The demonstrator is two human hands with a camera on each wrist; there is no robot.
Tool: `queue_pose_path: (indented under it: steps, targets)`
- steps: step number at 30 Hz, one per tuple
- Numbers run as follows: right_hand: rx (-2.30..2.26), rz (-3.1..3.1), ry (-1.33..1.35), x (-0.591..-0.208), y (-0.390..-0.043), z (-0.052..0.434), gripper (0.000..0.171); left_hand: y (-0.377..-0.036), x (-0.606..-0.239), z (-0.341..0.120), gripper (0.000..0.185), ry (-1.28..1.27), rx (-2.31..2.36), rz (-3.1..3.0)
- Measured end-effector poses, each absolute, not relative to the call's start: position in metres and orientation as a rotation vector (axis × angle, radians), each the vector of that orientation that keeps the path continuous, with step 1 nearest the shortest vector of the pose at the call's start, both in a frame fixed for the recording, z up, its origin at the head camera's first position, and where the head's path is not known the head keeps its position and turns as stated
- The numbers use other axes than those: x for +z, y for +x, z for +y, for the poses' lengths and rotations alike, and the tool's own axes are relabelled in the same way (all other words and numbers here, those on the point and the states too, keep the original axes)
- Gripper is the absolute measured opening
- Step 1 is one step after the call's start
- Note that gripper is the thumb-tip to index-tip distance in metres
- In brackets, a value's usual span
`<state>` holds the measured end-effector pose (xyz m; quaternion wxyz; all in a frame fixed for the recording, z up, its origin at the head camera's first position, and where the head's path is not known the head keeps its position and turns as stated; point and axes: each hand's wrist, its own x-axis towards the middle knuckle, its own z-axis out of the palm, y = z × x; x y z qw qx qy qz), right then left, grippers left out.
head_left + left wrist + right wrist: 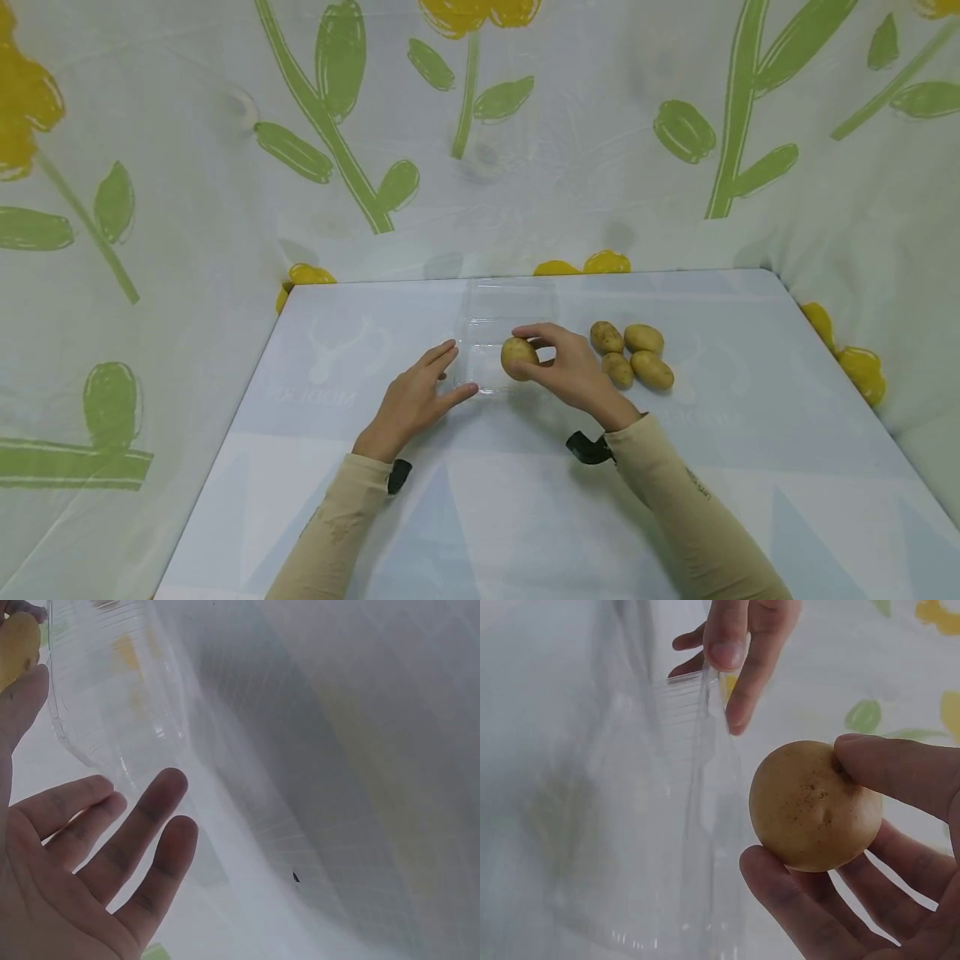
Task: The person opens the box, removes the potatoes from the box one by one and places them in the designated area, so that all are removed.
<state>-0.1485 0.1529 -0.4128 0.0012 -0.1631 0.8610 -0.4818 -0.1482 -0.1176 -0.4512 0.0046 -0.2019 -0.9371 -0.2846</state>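
Between the thumb and fingers of my right hand (572,367) is a potato (517,357), pinched above the near part of a clear plastic container (483,333). The right wrist view shows that potato (810,806) close up, with dark specks on its skin. My left hand (412,404) is at the container's left side, thumb and fingers spread and nothing in them. In the left wrist view, its fingertips (169,784) come near the clear container wall (112,682); whether they touch it I cannot tell.
Several loose potatoes (648,371) lie grouped to the right of my right hand. The white table (337,517) reaches back to a flower-printed curtain (562,183), which also hangs along both sides.
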Motion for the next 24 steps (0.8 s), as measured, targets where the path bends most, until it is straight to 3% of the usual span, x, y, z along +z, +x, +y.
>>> queue_pose_path:
  steps: [24]
  targets:
    - [-1.592,2.814,-0.4,-0.418,-0.12,0.227,0.051,-0.152,-0.459,-0.107,0.08,-0.62,-0.729,-2.892]
